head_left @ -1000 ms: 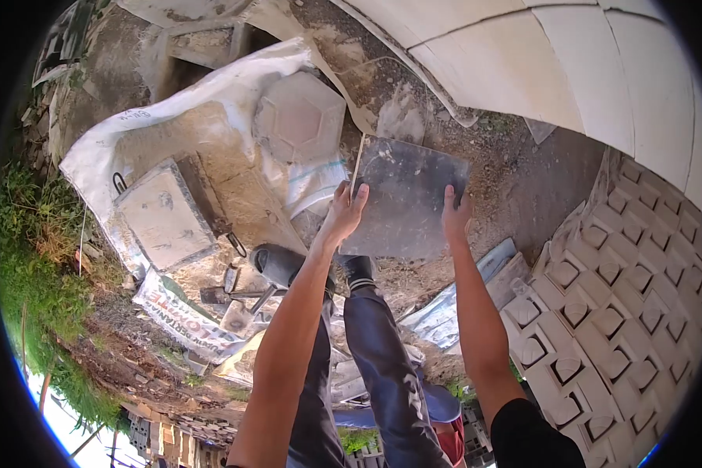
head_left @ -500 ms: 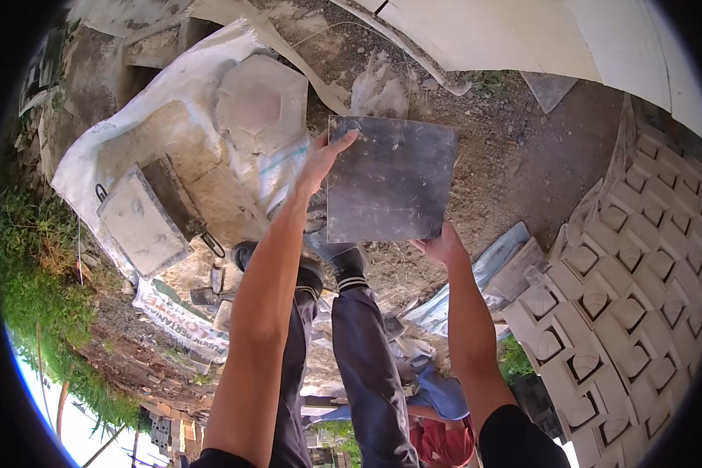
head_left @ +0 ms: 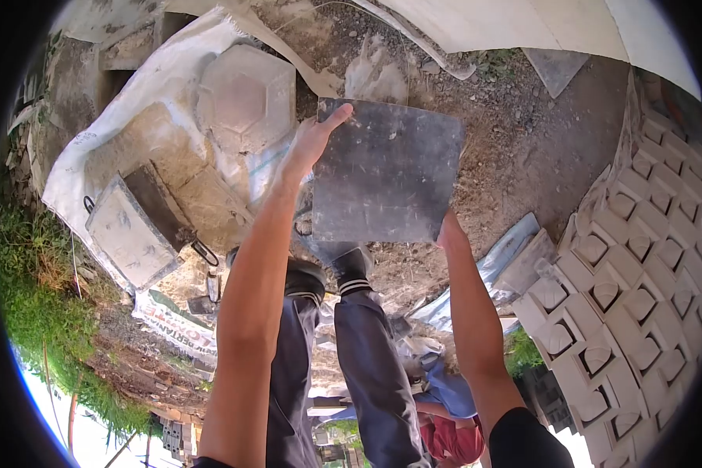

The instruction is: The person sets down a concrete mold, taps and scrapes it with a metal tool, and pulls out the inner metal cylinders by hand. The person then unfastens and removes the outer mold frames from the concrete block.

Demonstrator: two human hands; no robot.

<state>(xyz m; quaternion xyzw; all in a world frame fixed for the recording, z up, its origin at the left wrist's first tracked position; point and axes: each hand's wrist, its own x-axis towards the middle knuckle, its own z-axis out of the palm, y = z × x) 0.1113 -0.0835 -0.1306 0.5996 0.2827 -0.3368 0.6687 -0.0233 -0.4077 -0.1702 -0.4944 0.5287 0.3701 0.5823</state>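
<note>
A flat, dark grey square board (head_left: pixel 388 171) with scuffs and pale specks is held up in front of me. My left hand (head_left: pixel 317 140) grips its upper left edge, the thumb lying over the face and the fingers hidden behind. At the lower right corner my right hand (head_left: pixel 450 232) holds the same board, its fingers mostly out of sight behind it. To the left, a pale hexagonal mould or slab (head_left: pixel 246 97) rests on a white sack sheet. A box-shaped metal mould with wire handles (head_left: pixel 132 232) lies on that sheet too.
Stacked pale blocks with moulded openings (head_left: pixel 624 288) rise on the right. A large whitish panel (head_left: pixel 522 27) spans the top. Blue-white sheeting (head_left: pixel 511 249) lies at the right of my feet. Behind me, a person in a red top (head_left: pixel 452 441) is partly visible. Plants (head_left: pixel 47 273) grow on the left.
The board has come slightly nearer and appears larger. My right hand shows less of its fingers under the corner. The surroundings have shifted a little as my head moved.
</note>
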